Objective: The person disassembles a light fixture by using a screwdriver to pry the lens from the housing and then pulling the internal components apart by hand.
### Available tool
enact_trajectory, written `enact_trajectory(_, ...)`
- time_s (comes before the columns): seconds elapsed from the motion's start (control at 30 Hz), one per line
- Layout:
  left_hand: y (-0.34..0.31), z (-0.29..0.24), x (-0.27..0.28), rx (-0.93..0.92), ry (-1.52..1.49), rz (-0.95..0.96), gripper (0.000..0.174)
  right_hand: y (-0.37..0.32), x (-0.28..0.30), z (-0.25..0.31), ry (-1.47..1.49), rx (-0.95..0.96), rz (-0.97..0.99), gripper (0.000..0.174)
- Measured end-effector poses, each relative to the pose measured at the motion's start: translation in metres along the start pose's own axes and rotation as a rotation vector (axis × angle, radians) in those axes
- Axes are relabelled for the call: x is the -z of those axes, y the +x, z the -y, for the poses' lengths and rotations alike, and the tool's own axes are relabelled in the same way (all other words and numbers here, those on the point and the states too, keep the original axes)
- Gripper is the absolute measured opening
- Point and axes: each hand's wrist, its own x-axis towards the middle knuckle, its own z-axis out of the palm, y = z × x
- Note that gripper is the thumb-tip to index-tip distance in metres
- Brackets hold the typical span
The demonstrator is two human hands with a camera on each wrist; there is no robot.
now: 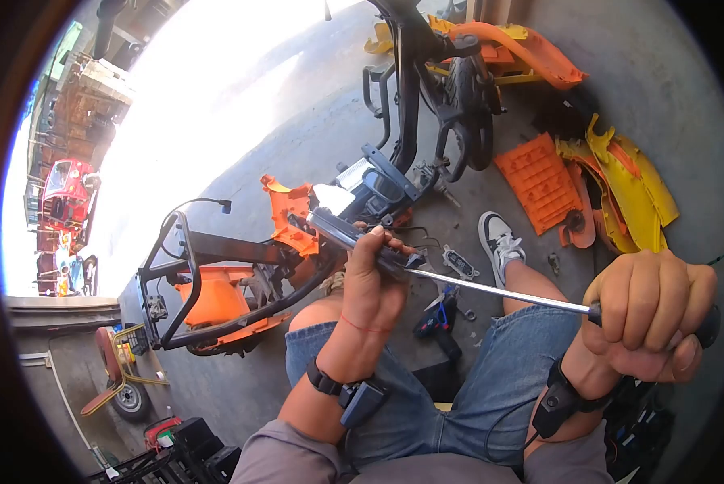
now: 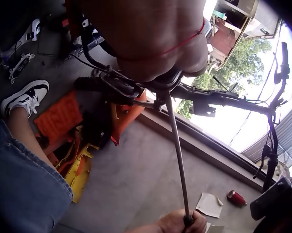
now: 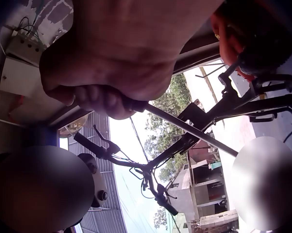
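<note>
My right hand (image 1: 650,310) is wrapped around the dark handle of a long screwdriver (image 1: 503,295), whose bright shaft runs across my lap to the left. In my left hand (image 1: 371,282) is a long dark part with a glossy edge (image 1: 335,228), gripped between thumb and fingers. The shaft's far end meets the near end of that part; the tip itself is hidden there. From the left wrist view, the screwdriver (image 2: 177,145) slants from below the left hand (image 2: 146,39) to the right fist (image 2: 172,222). The right wrist view shows the right fingers (image 3: 102,99) curled on the handle.
A stripped black scooter frame (image 1: 410,89) stands ahead, with orange panels (image 1: 289,214) at left. Orange and yellow panels (image 1: 628,189) lie at right. A cordless drill (image 1: 438,327) and a small grey part (image 1: 459,262) lie on the floor between my legs.
</note>
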Motion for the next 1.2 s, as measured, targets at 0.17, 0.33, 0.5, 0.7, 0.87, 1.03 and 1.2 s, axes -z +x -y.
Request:
enact_trajectory(0.17, -0.001, 0.002, 0.0, 0.017, -0.004, 0.027, 0.028, -0.001, -0.001, 0.002, 0.036, -0.001, 0.001, 0.034)
enact_trajectory(0.33, -0.001, 0.003, 0.0, 0.045, -0.011, 0.022, 0.026, -0.001, -0.001, 0.005, 0.055, -0.012, 0.037, 0.036)
enact_trajectory(0.5, -0.001, 0.002, 0.0, 0.104, -0.011, 0.037, 0.027, 0.001, 0.001, 0.006, 0.064, -0.028, 0.162, 0.035)
enact_trajectory(0.7, -0.003, 0.005, -0.001, 0.142, -0.008, 0.028, 0.02, 0.007, 0.0, 0.007, 0.089, -0.068, 0.281, 0.03)
enact_trajectory(0.87, -0.004, 0.007, -0.001, 0.162, -0.003, 0.029, 0.019, 0.013, 0.004, 0.007, 0.127, -0.12, 0.43, 0.026)
enact_trajectory(1.03, -0.004, 0.008, 0.001, 0.168, 0.022, 0.041, 0.019, 0.015, 0.005, 0.008, 0.168, -0.187, 0.49, 0.025)
enact_trajectory(1.2, -0.003, 0.009, 0.005, 0.197, 0.027, 0.057, 0.019, 0.012, 0.007, 0.007, 0.166, -0.123, 0.482, 0.023)
